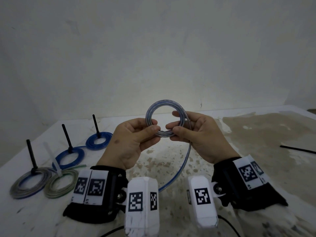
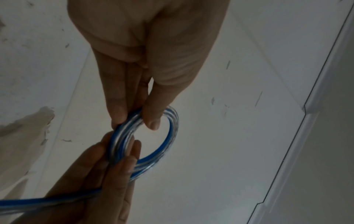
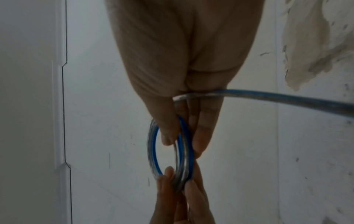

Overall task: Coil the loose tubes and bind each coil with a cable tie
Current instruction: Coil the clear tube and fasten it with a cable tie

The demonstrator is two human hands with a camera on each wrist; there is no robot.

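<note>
Both hands hold a small coil of clear tube with a blue stripe point(image 1: 164, 103) upright above the table. My left hand point(image 1: 153, 126) pinches the coil's lower left between thumb and fingers. My right hand point(image 1: 177, 124) pinches its right side. The loose tail point(image 1: 187, 159) hangs from the right hand and curves down towards me. In the left wrist view the left hand point(image 2: 134, 119) grips the coil point(image 2: 172, 136). In the right wrist view the right hand point(image 3: 182, 144) grips the coil point(image 3: 152, 151), and the tail point(image 3: 287, 97) runs off to the right.
Several bound coils lie at the left of the stained white table point(image 1: 256, 134): two blue ones point(image 1: 98, 140) point(image 1: 70, 156) and a grey-blue one point(image 1: 29, 183) with upright black ties, and a green one point(image 1: 59, 185) with a white tie. A loose black cable tie point(image 1: 297, 149) lies at the right.
</note>
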